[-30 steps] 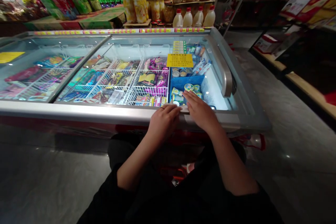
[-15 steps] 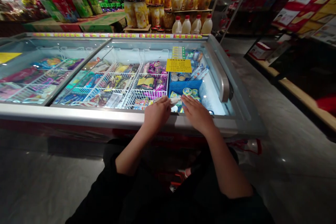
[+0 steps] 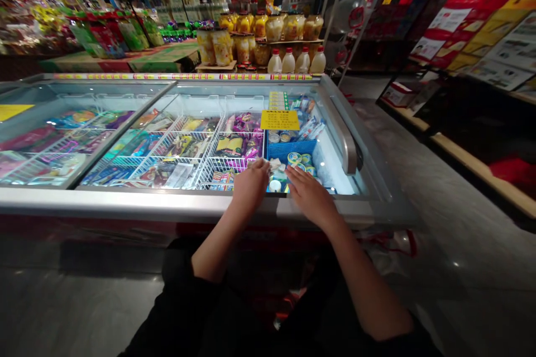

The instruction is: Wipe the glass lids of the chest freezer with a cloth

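My left hand (image 3: 250,184) is over the front edge of a glass-topped chest freezer (image 3: 138,201), its fingers curled. A crumpled whitish thing (image 3: 274,164), like a cloth or tissue, shows at its fingertips; its full shape is hidden. To the right, my right hand (image 3: 312,195) lies palm down with fingers stretched forward, close to the whitish thing and apart from the left hand. Beneath the glass by my hands are round tubs (image 3: 294,157) and a blue basket (image 3: 288,149).
White wire baskets (image 3: 209,162) hold packaged goods inside the freezer. A yellow notice (image 3: 280,120) and a grey handle (image 3: 348,150) are on the glass lid. Behind stand red-capped bottles (image 3: 288,61) and jars (image 3: 220,47). At right is a shelf edge (image 3: 452,148).
The view has tilted up, so the freezer sits lower in the picture. My hands remain over its front edge, and the whitish thing between them looks more bunched toward the left fingers.
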Demonstrator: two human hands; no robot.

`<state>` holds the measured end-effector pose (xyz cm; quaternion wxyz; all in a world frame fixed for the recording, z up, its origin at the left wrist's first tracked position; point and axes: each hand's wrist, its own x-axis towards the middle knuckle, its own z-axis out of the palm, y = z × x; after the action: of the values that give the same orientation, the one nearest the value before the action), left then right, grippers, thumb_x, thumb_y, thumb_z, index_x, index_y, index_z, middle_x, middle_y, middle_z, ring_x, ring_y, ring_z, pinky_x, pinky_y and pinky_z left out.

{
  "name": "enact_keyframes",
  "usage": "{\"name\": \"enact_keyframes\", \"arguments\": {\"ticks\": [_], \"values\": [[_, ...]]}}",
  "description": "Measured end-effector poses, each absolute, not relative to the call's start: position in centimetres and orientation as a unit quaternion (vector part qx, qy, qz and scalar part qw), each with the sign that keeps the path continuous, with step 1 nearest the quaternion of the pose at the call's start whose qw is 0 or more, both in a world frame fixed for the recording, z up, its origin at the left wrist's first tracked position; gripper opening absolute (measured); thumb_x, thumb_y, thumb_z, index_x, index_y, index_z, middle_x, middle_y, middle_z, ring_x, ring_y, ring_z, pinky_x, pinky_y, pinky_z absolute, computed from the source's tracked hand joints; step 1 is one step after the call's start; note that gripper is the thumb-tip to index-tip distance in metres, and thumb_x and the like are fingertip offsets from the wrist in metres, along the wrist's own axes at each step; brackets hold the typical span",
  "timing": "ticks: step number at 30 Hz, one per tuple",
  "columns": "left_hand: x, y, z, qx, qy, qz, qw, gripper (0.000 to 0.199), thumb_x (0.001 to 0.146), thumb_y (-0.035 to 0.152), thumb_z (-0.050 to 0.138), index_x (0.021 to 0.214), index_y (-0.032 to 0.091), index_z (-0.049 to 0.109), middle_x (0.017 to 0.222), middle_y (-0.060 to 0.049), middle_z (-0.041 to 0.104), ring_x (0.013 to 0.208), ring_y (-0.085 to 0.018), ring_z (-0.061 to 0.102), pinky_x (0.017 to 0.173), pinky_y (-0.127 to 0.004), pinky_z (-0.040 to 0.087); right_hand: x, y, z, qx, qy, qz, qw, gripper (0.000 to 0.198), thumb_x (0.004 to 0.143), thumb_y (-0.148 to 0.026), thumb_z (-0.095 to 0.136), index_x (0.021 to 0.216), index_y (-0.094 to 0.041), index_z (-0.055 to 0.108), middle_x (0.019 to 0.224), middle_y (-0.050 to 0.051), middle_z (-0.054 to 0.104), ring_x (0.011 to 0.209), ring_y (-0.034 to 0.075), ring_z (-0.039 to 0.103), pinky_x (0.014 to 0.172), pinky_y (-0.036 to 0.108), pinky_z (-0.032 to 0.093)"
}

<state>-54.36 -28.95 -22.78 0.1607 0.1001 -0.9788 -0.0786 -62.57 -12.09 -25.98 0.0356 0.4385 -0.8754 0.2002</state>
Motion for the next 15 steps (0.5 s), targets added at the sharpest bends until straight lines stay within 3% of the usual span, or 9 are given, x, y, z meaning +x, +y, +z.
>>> {"name": "enact_keyframes", "arguments": {"ticks": [4, 9, 15], "values": [[-54.1, -27.1, -23.3, 0.093, -0.981, -0.058, 0.163, 0.033, 0.104, 0.01, 0.055, 0.132, 0.011, 0.071, 0.145, -0.021, 0.068, 0.131, -0.034, 0.069, 0.093, -0.045, 0.067, -62.3, -12.3, -25.6, 0.437, -0.879, 0.188, 0.041, 0.051, 0.105, -0.021, 0.037, 0.147, -0.011, 0.063, 0.162, 0.015, 0.053, 0.154, 0.031, 0.046, 0.129, 0.055, 0.038], [-56.4, -30.2, -22.8, -0.019, -0.985, -0.134, 0.109, 0.039, 0.105, 0.013, 0.056, 0.14, 0.026, 0.069, 0.158, -0.008, 0.06, 0.135, -0.027, 0.067, 0.103, -0.04, 0.063, -62.2, -12.2, -25.6, 0.431, -0.878, 0.203, 0.045, 0.051, 0.105, -0.022, 0.038, 0.148, -0.012, 0.062, 0.161, 0.016, 0.055, 0.155, 0.031, 0.046, 0.128, 0.056, 0.039], [-55.4, -31.1, -22.6, 0.082, -0.985, -0.119, 0.096, 0.042, 0.108, 0.014, 0.05, 0.146, 0.023, 0.066, 0.16, -0.013, 0.056, 0.131, -0.031, 0.069, 0.103, -0.045, 0.062, -62.6, -12.2, -25.9, 0.438, -0.877, 0.198, 0.021, 0.056, 0.106, -0.026, 0.037, 0.157, -0.01, 0.052, 0.166, 0.015, 0.048, 0.159, 0.029, 0.039, 0.132, 0.052, 0.033]]}}
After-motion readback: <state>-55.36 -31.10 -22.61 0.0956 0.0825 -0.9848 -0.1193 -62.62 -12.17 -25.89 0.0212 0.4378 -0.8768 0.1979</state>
